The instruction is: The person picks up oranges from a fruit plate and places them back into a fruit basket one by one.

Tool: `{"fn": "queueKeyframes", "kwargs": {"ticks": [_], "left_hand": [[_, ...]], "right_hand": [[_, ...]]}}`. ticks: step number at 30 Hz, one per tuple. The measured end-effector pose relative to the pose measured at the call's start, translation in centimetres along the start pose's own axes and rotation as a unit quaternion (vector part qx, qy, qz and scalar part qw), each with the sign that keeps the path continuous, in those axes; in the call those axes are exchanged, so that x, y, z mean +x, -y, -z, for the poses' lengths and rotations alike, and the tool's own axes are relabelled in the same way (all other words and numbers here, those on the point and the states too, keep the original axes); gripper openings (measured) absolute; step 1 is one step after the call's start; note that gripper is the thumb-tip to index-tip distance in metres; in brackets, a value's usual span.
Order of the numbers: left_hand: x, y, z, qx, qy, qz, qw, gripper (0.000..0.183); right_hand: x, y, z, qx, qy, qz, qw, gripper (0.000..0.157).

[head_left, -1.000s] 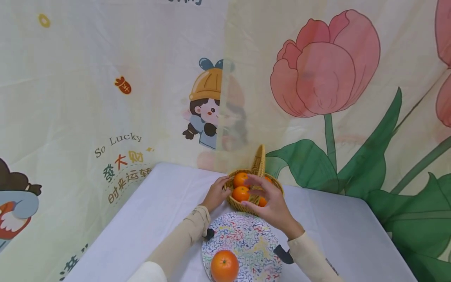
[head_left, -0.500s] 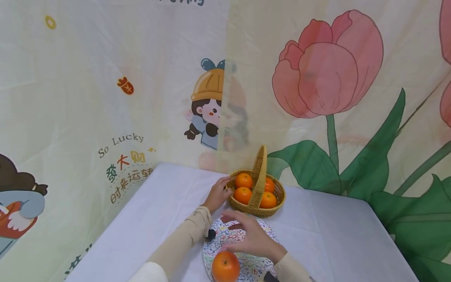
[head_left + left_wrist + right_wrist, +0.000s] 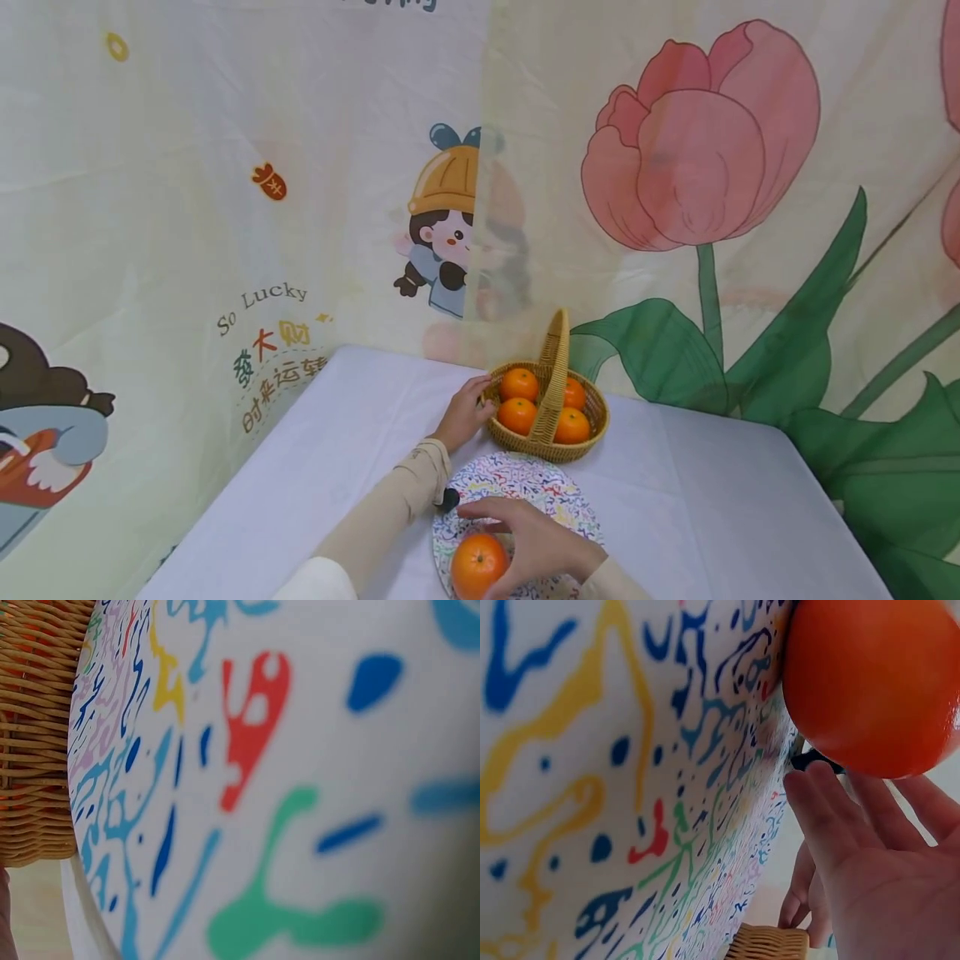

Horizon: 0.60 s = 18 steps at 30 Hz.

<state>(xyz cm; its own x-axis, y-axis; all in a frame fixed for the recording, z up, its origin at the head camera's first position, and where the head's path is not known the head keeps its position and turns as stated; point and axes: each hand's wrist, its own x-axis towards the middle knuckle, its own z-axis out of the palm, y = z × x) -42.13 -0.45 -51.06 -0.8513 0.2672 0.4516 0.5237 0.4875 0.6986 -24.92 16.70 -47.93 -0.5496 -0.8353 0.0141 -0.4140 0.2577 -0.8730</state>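
Observation:
At the left side of a wicker basket (image 3: 553, 452), my left hand (image 3: 459, 418) holds the rim with its fingers and thumb. Several oranges (image 3: 517, 415) lie in that basket, under its tall handle. A single orange (image 3: 477, 565) sits on a round plate-like surface with colourful squiggles (image 3: 528, 477), nearer to me. My right hand (image 3: 538, 542) is spread around this orange, thumb on the near side and fingers beyond it. In the right wrist view, a gap shows between the palm and the orange (image 3: 874, 682); whether the fingertips touch it I cannot tell.
A pale cloth covers the table (image 3: 690, 500). Behind it hang printed curtains with a big pink tulip (image 3: 697, 158) and a cartoon figure (image 3: 442, 242). The basket stands near the table's back edge, just beyond the patterned round surface. A black wrist device (image 3: 447, 500) is on my left wrist.
My right hand has come away from above the basket, back toward me, down to the single orange. The left hand has stayed at the basket rim. The view has shifted slightly.

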Motion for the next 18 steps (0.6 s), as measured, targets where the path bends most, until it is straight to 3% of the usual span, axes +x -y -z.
{"fn": "queueKeyframes", "kwargs": {"ticks": [5, 11, 18], "left_hand": [[-0.06, 0.09, -0.16, -0.004, 0.004, 0.013, 0.9999, 0.047], [-0.08, -0.09, -0.08, -0.006, 0.004, 0.011, 0.9999, 0.047], [0.01, -0.06, -0.02, -0.007, 0.001, -0.001, 1.0, 0.046]], "right_hand": [[0.02, -0.15, -0.2, -0.028, 0.03, 0.01, 0.999, 0.078], [0.15, -0.69, -0.3, -0.089, 0.035, 0.041, 0.995, 0.075], [0.22, -0.81, -0.41, -0.065, 0.039, 0.019, 0.997, 0.065]]}}
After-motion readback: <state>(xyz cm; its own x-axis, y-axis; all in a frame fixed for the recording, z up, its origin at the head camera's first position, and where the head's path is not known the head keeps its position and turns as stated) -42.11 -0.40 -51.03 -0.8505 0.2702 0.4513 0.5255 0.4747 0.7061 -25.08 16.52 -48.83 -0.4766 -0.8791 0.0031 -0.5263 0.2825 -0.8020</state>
